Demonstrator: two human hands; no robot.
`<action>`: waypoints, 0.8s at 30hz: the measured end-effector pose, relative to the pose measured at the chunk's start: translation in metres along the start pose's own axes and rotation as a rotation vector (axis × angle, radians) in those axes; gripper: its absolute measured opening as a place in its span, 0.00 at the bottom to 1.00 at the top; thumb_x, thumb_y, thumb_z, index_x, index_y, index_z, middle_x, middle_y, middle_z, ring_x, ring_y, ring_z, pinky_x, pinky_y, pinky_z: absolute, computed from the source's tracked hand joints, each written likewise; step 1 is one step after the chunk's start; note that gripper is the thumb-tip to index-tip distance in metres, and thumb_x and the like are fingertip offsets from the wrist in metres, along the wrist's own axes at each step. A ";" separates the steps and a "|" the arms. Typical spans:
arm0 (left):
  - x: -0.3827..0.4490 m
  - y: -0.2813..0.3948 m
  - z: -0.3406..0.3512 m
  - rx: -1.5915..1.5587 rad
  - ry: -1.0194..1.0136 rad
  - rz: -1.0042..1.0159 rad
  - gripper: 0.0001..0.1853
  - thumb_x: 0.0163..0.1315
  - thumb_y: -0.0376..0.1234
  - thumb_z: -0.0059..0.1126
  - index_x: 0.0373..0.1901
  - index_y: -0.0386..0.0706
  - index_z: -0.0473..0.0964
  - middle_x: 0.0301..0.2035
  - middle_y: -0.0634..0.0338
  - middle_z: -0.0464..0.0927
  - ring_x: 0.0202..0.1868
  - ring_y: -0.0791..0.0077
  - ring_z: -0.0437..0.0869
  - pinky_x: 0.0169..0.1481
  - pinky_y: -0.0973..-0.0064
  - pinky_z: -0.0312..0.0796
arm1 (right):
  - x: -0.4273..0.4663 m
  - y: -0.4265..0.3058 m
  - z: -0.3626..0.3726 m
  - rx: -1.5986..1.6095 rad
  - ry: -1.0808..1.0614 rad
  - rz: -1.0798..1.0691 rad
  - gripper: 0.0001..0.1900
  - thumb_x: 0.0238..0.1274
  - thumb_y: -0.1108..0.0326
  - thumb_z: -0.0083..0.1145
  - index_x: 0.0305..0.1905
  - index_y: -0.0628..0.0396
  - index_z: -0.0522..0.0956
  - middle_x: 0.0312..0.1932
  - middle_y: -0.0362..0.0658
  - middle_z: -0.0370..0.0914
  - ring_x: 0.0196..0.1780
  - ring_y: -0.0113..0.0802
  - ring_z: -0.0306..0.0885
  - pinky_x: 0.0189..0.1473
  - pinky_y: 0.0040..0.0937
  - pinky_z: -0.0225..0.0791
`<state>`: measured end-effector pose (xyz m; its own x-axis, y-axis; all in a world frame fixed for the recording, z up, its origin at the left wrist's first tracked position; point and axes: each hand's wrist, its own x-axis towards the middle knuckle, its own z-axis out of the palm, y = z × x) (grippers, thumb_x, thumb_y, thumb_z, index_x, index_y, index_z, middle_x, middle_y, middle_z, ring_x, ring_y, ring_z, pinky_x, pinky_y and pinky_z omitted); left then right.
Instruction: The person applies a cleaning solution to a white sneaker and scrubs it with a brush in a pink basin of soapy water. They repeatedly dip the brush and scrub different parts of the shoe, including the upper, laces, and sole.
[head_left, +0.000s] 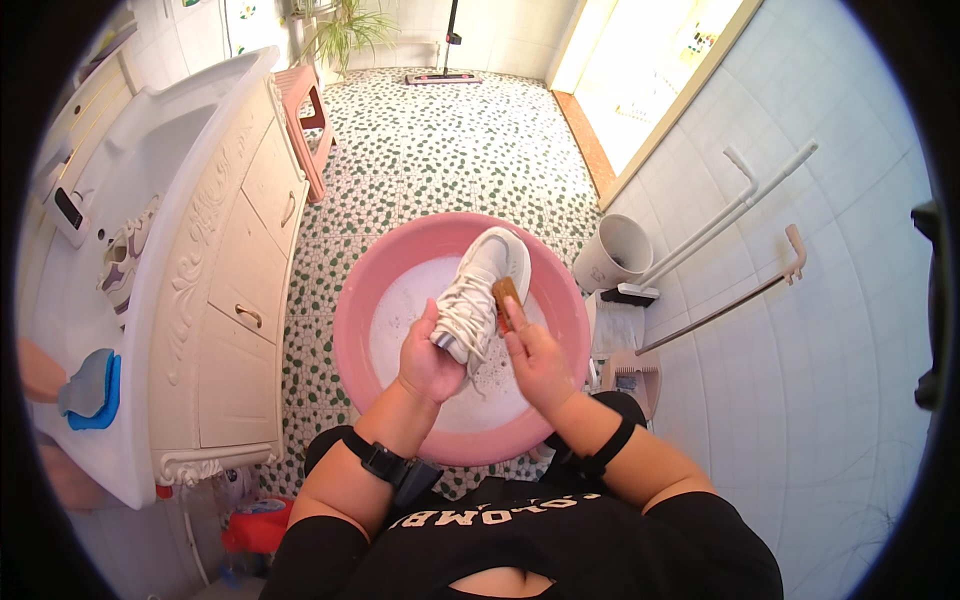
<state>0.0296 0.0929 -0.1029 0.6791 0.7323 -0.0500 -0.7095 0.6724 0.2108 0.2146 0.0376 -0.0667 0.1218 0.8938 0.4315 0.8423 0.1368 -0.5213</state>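
Observation:
My left hand (433, 358) grips a white lace-up sneaker (487, 262) by its heel end, with the toe pointing away from me. In my right hand (536, 360) is a small scrubbing brush with a brown wooden back (508, 296), its bristles against the sneaker's right side. Both hands are above a round pink plastic basin (360, 300), which holds white, sudsy water (465, 409). The sneaker's loose laces hang near its heel. The bristles are mostly hidden behind the brush back and my fingers.
A washbasin cabinet (225, 300) stands at the left, with another pair of sneakers (124, 259) and blue cloths (94, 390) on top. Beyond it is a pink stool (307, 127). At the right are a waste bin (615, 251), a broom (634, 292) and dustpans (634, 382).

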 end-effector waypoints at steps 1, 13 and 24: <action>0.000 -0.001 0.000 -0.041 -0.004 -0.088 0.34 0.81 0.52 0.37 0.73 0.34 0.62 0.65 0.49 0.75 0.65 0.56 0.78 0.72 0.58 0.68 | 0.001 -0.003 -0.004 -0.032 -0.073 0.056 0.26 0.73 0.70 0.55 0.74 0.52 0.71 0.40 0.54 0.83 0.40 0.46 0.82 0.46 0.40 0.73; 0.000 0.000 0.003 -0.163 -0.004 -0.200 0.33 0.81 0.52 0.38 0.74 0.36 0.62 0.66 0.48 0.74 0.66 0.55 0.77 0.72 0.57 0.68 | -0.003 -0.002 -0.017 0.157 0.035 0.241 0.26 0.76 0.65 0.53 0.75 0.47 0.70 0.50 0.60 0.82 0.54 0.56 0.81 0.56 0.46 0.73; -0.003 0.000 0.002 -0.166 -0.044 -0.144 0.35 0.79 0.55 0.37 0.75 0.37 0.61 0.68 0.47 0.72 0.68 0.51 0.75 0.74 0.52 0.65 | 0.004 -0.032 -0.019 0.400 0.214 0.378 0.27 0.76 0.65 0.51 0.76 0.53 0.67 0.48 0.57 0.82 0.54 0.51 0.81 0.63 0.38 0.69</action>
<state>0.0280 0.0906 -0.1003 0.7806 0.6245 -0.0243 -0.6234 0.7808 0.0405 0.1982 0.0283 -0.0340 0.5130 0.8117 0.2791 0.4617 0.0131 -0.8869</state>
